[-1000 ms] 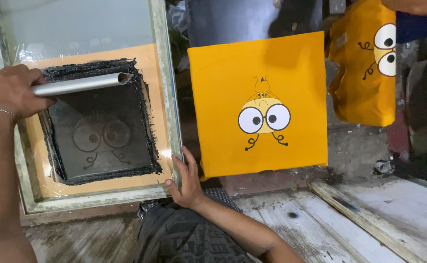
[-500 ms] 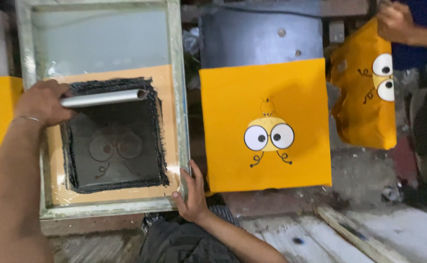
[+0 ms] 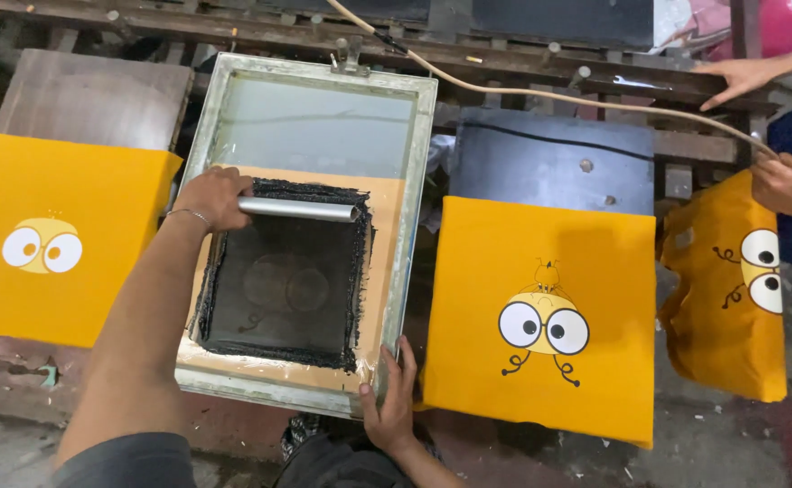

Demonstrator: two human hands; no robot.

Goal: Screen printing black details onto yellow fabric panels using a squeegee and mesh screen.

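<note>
Gripping one end of a metal squeegee handle (image 3: 298,210), the left hand (image 3: 215,197) has its fingers curled over the silvery bar, which lies across the top edge of the dark, ink-smeared opening in the printing screen (image 3: 283,287). The screen sits in a pale metal frame (image 3: 411,217) lying flat on the desk (image 3: 89,98), with clear mesh in its upper half and orange tape bordering the black inked patch below. The right hand (image 3: 391,402) clasps the frame's near right corner, thumb on the top face and fingers pressed along the outer edge. Just to the right of the frame lies a yellow bag (image 3: 540,321) printed with a round-eyed cartoon figure in black, white and yellow, resting on a dark board (image 3: 554,161). To the left of the frame lies another yellow bag (image 3: 48,239) bearing only the white eyes and a pale yellow shape. At the far right, another person's hand (image 3: 782,185) holds a third yellow bag (image 3: 730,289), which hangs crumpled, while that person's other hand (image 3: 741,79) rests on the wooden rail (image 3: 540,77) at the back. A pale hose (image 3: 540,93) runs across the rail above the boards.
</note>
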